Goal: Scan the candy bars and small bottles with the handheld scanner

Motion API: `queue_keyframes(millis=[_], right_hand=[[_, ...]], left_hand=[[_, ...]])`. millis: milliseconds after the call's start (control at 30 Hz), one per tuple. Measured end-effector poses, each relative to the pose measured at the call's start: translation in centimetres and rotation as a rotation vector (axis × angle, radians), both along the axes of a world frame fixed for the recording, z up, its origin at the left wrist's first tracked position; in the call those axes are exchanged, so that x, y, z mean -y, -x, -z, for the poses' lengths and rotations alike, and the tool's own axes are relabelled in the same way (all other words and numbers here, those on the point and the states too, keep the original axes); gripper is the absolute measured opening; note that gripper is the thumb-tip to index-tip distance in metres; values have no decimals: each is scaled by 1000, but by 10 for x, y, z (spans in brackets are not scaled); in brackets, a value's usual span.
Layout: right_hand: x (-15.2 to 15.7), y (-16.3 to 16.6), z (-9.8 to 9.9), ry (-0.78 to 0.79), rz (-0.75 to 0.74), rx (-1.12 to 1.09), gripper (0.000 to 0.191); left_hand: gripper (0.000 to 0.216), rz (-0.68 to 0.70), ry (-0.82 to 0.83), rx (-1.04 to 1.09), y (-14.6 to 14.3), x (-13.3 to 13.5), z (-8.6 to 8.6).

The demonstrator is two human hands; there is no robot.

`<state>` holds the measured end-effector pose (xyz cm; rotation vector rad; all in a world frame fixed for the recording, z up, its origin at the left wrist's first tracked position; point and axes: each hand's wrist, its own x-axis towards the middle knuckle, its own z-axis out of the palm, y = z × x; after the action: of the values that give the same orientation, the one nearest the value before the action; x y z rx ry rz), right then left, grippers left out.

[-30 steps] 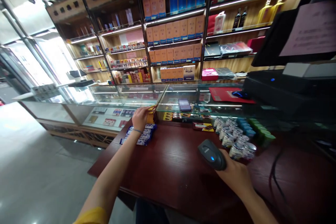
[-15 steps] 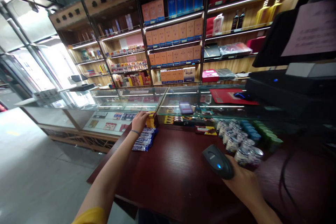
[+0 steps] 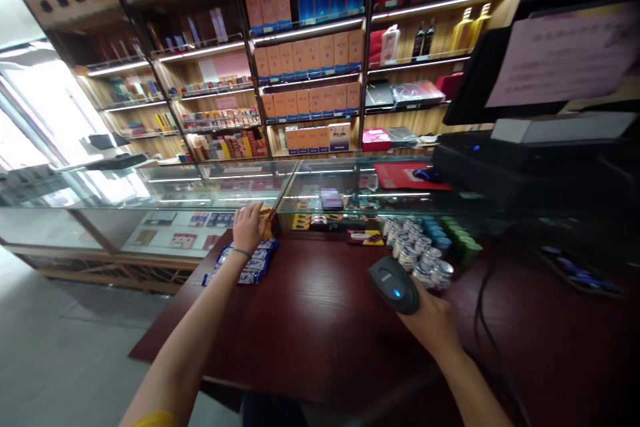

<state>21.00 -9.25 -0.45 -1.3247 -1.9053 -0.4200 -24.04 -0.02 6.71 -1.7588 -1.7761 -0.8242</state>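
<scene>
My left hand, with a thin band at the wrist, is at the small stack of yellow packets by the glass case. Its fingers curl against the packets and partly hide them. Just below it, several blue-and-white wrapped bars lie side by side on the dark red-brown counter. My right hand is closed around the handle of a black barcode scanner with a lit blue light. The scanner is held above the counter, its head pointing up and left.
Beyond the scanner stand rows of small white cans, with blue and green cans beside them. A yellow-and-maroon box lies near the glass display case. At right are a phone, a black cable and a monitor.
The view has turned to the right, so the counter and shelves shift left and a phone comes into view. My left hand stays at the yellow packets; my right hand keeps the barcode scanner.
</scene>
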Motion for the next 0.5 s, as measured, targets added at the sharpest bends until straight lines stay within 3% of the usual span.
queue_keyframes(millis=[167,367,500], right_hand=[[-2,-13,-3,31,74,-56,39],[-3,-32,-12,50,158,-82,36],[-4,-41,-15,66,205,-99,37]], left_hand=[[41,257,-40,169,-81,-11,17],[35,531,83,344,-197,-35,64],[37,664,162,426,-248,-51,91]])
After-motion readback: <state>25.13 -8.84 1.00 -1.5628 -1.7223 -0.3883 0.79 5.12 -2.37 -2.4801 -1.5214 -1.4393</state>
